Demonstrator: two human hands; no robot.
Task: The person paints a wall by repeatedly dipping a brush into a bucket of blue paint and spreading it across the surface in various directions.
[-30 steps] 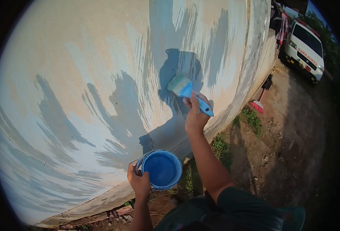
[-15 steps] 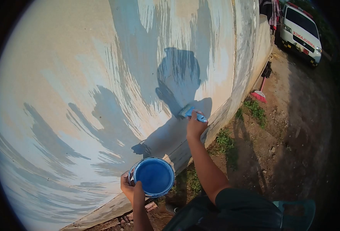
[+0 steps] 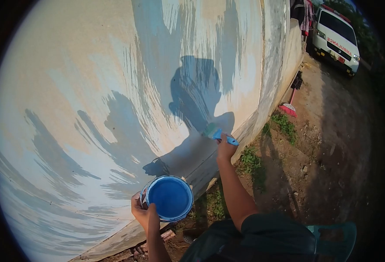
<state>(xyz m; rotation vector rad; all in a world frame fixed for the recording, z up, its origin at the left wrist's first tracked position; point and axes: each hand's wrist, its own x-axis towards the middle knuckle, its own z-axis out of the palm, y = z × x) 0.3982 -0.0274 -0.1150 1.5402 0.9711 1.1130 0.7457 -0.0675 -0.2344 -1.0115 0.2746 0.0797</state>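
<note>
My left hand [image 3: 145, 212] grips the rim and side of a round paint bucket [image 3: 169, 198], which holds blue paint. In my right hand [image 3: 226, 147] is the blue handle of a paintbrush [image 3: 220, 136]; its bristles touch or nearly touch the wall, low on its right part. The wall [image 3: 83, 70] is pale with uneven blue-grey brush strokes, and the shadow of a head and arms falls across it beside the brush.
A pink broom [image 3: 288, 109] leans by the wall's base. Behind it a white ambulance [image 3: 337, 39] stands on the dirt path [image 3: 327, 144]. Weeds [image 3: 250, 159] grow along the wall. A green plastic chair [image 3: 351, 236] is at the lower right.
My right hand and the brush have moved slightly down and to the right. The bucket in my left hand has shifted a little left and up, and the view has turned slightly.
</note>
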